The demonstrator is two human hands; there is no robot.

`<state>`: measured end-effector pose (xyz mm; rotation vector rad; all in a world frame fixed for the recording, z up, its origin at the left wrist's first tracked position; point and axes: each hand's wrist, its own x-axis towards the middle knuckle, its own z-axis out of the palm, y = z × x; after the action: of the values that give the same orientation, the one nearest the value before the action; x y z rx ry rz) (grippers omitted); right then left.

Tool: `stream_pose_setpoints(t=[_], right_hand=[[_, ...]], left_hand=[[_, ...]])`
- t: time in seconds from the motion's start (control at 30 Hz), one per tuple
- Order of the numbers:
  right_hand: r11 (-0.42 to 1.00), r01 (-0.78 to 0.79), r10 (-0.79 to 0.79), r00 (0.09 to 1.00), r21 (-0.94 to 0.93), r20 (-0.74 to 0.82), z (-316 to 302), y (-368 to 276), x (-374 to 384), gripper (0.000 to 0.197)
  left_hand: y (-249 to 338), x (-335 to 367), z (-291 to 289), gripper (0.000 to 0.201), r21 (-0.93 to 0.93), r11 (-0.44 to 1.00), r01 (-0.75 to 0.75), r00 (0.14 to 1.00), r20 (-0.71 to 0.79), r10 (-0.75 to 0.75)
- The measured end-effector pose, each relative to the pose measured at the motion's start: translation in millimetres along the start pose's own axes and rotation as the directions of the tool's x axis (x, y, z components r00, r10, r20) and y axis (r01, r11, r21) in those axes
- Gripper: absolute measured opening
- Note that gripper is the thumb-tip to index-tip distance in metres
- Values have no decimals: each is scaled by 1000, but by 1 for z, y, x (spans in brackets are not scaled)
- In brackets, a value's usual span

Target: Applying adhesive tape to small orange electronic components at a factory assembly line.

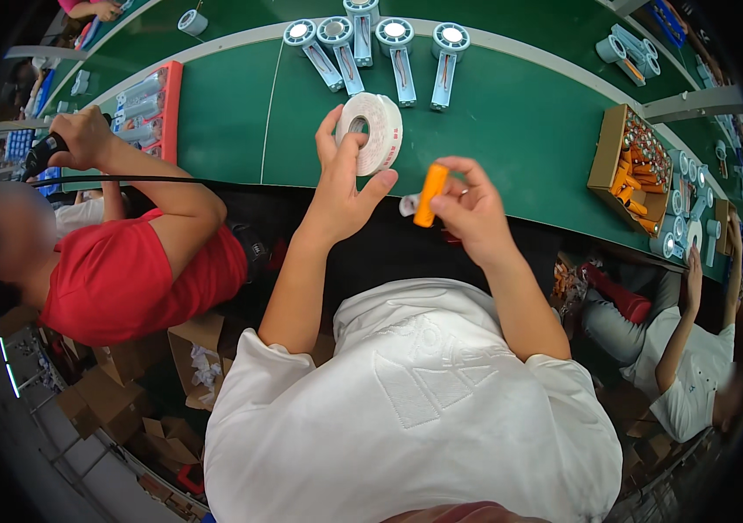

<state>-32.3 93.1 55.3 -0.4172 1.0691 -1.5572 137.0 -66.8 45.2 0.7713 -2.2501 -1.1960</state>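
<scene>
My left hand is at a roll of white tape near the table's front edge. One finger reaches into the roll's core, another lies along its left side, and the thumb is held away from it. Between the thumb and fingers of my right hand is an orange cylindrical battery, held nearly upright just off the front edge. A small whitish piece shows beside the battery's left side; I cannot tell whether it is attached.
Several light-blue housings with round heads lie at the back of the green table. A cardboard box of orange batteries stands right. A red tray with parts lies left. Co-workers sit on both sides; the left one holds a black tool.
</scene>
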Motion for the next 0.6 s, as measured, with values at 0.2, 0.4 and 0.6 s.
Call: stream_pose_setpoints(t=[0.2,0.4,0.6], right_hand=[[985,147,-141,987,89,-76,-31,-18,9,55],[979,195,-185,973,62,-139,-53,-28,-1,51],[974,214,-195,957,68,-216,-77,-24,-22,50]], left_hand=[[-5,-8,11,50,-153,987,51,999,20,-49],[-14,-11,20,55,-80,996,43,998,-31,-46],[-36,-14,14,68,592,803,64,991,-130,17]])
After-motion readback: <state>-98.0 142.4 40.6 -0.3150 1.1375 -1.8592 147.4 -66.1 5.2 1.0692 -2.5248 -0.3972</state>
